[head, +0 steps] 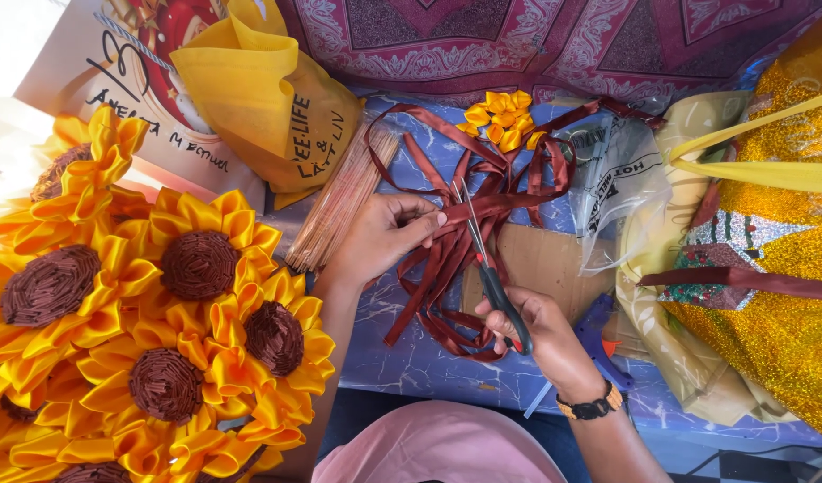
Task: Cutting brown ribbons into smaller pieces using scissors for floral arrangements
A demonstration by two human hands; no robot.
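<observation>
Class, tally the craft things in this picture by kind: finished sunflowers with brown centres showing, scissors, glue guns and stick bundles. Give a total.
Ribbon sunflowers: 7
Scissors, in the right hand: 1
Blue glue gun: 1
Bundle of sticks: 1
Total: 10

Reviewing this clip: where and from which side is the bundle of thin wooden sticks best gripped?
Grip the bundle of sticks around its middle, coming from its left side. It lies flat and slanted, the left hand and brown ribbon crowd its right, and the lower ends look loose.
</observation>
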